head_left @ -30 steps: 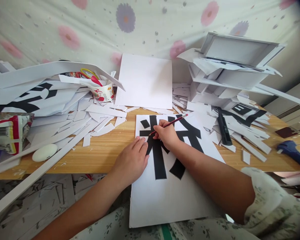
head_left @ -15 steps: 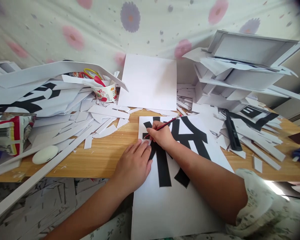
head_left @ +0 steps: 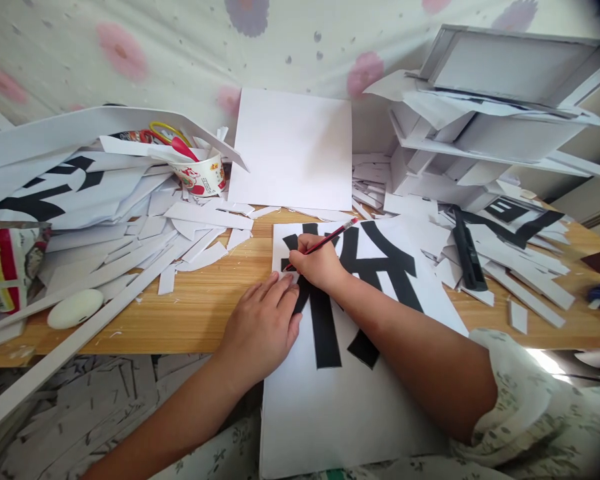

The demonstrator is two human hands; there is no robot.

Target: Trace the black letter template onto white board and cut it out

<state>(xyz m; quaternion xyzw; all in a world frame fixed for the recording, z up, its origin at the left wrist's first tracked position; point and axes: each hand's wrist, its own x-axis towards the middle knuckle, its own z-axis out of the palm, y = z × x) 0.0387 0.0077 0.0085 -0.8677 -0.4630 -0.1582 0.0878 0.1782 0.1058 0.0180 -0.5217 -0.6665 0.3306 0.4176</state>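
My right hand [head_left: 316, 261] grips a red and black pencil [head_left: 330, 237] with a white ferrule or eraser end pointing up to the right. The pencil's tip touches a small black stroke at the left of a bold black character [head_left: 325, 330]. That character lies on a large white sheet [head_left: 300, 420], which extends over the table's front edge toward me. My left hand [head_left: 265, 320] lies flat with its fingers extended, its fingertips on the sheet's left edge, just below the pencil tip.
Paper offcuts [head_left: 200, 220] cover the table at left. A paper cup [head_left: 203, 175] with a red spoon stands among them, near a white oval object [head_left: 75, 308]. At right are a black utility knife [head_left: 467, 253] and stacked white board boxes [head_left: 485, 133]. A blank white board [head_left: 290, 150] leans behind.
The view has shifted slightly, so the scene sits a little higher. The pencil tip has moved slightly along the left end of the black stroke. My left hand stays flat on the sheet.
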